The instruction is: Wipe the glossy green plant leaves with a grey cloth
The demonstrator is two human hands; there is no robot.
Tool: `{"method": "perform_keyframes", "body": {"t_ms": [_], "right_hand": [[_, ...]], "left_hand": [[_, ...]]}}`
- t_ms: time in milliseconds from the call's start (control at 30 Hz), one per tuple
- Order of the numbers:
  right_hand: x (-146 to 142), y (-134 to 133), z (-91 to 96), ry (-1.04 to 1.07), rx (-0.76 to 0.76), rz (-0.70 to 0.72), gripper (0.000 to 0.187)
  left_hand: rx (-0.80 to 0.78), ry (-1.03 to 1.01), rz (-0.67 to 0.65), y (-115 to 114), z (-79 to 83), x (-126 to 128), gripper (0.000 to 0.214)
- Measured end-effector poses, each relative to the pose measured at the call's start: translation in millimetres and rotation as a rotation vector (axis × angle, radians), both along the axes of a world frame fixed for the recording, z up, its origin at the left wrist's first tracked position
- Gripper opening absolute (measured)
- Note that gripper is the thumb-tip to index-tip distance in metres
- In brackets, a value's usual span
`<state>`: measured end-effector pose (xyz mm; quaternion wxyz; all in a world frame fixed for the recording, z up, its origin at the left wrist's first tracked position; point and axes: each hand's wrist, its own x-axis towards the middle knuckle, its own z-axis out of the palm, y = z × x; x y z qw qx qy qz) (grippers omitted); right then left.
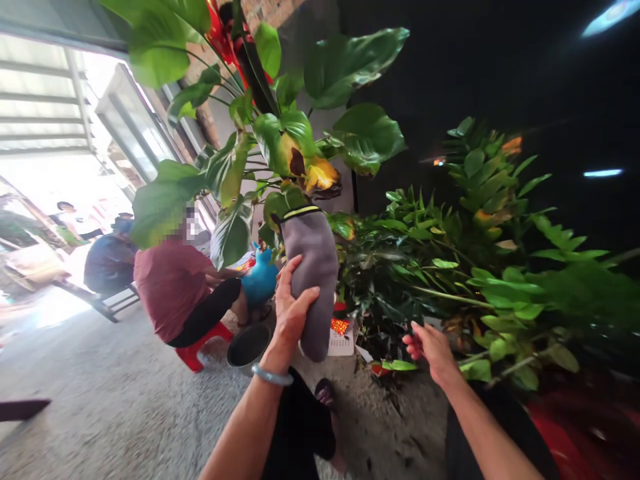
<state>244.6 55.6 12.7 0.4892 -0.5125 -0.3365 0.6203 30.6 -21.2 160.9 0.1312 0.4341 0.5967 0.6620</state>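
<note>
Grey fabric, a glove (pixel 313 280) with a yellow-edged cuff, hangs upright in the left hand (pixel 293 307), whose fingers wrap its side. Beyond it rise the broad leaves of a potted plant (pixel 280 140). Off to the side, the right hand (pixel 433 347) is empty, fingers loosely spread, just short of a leafy shrub (pixel 450 267).

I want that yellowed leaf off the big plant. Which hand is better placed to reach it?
Probably the right hand: it is empty and open, while the left hand grips the grey glove below the yellowed leaf.
</note>
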Motion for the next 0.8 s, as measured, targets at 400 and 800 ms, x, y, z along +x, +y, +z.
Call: {"method": "perform_keyframes", "body": {"t_ms": [400, 800], "right_hand": [[10, 0, -3.5, -0.004, 0.003, -0.005, 0.025], [2, -2, -1.0, 0.003, 0.009, 0.008, 0.026]], "left_hand": [[-0.369, -0.114, -0.207, -41, -79.9, 26, 0.058], [-0.474, -0.282, -0.317, -19, -86.8, 39, 0.063]]}}
